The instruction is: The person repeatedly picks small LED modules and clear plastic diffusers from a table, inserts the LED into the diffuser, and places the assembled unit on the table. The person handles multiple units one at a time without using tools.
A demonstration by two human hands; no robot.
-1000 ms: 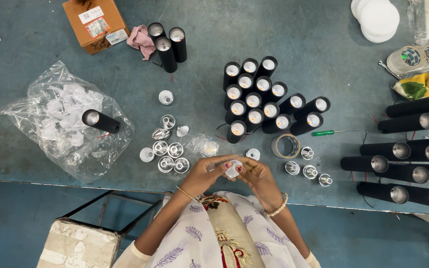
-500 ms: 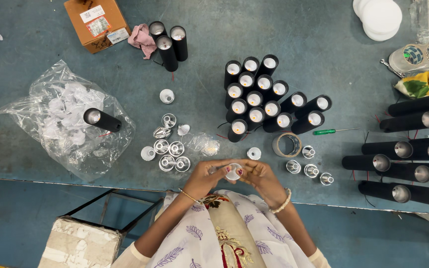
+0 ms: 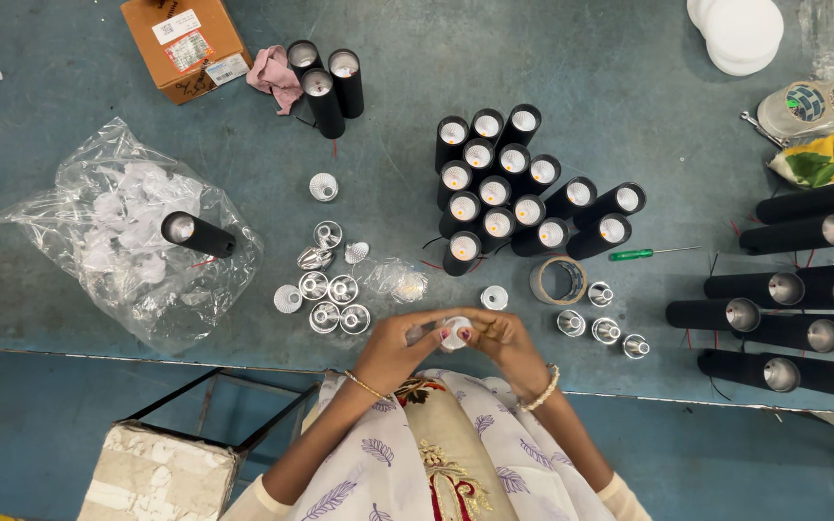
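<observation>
White reflector cup [image 3: 455, 334], pinched between left hand [image 3: 400, 345], right hand [image 3: 506, 340]

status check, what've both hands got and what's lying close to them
Left hand and right hand both pinch one small white reflector cup at table edge. Loose silver reflector cups lie left, tape roll right. Nothing blocking.

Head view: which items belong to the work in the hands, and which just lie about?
In use: left hand and right hand holding a small white reflector cup; loose silver reflectors; upright black tube lamps.
Lying about: cardboard box; pink rag; green screwdriver; tape roll.
</observation>
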